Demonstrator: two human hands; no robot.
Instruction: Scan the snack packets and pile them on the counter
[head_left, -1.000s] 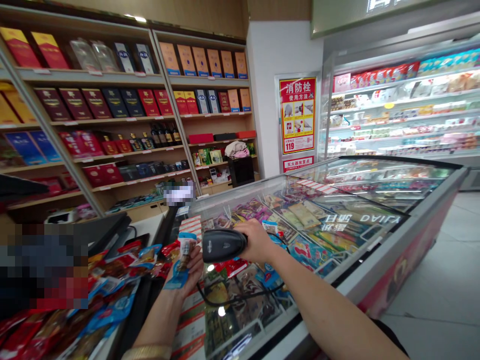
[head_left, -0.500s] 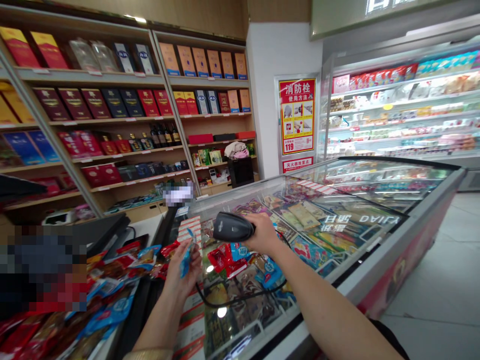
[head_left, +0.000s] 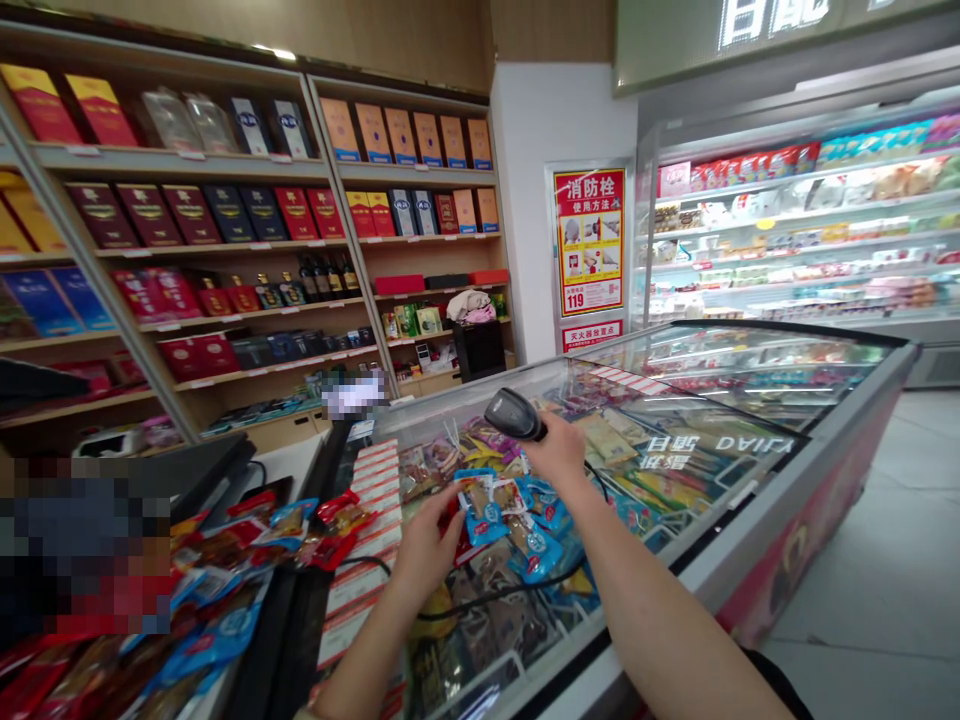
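Note:
My right hand (head_left: pixel 559 447) is wrapped round the handle of a black barcode scanner (head_left: pixel 514 413), held above the glass top of a freezer (head_left: pixel 750 520). At the left edge of a small pile of snack packets on the glass, my left hand (head_left: pixel 431 540) has its fingers at a blue snack packet (head_left: pixel 482 508); whether it grips the packet cannot be made out. More blue packets (head_left: pixel 536 548) and a partly hidden red one lie beside it. The scanner's black cable (head_left: pixel 517 592) loops over the glass beneath both hands.
A heap of red and blue packets (head_left: pixel 217 625) covers the counter at the left, beside a dark device (head_left: pixel 202 475). Shelves of boxes (head_left: pixel 262 245) stand behind. A lit refrigerated display (head_left: pixel 802 240) is at the back right.
My left hand has moved right with its blue packet, from the freezer's left edge to the pile. The scanner in my right hand has moved right and slightly up, away from my left hand.

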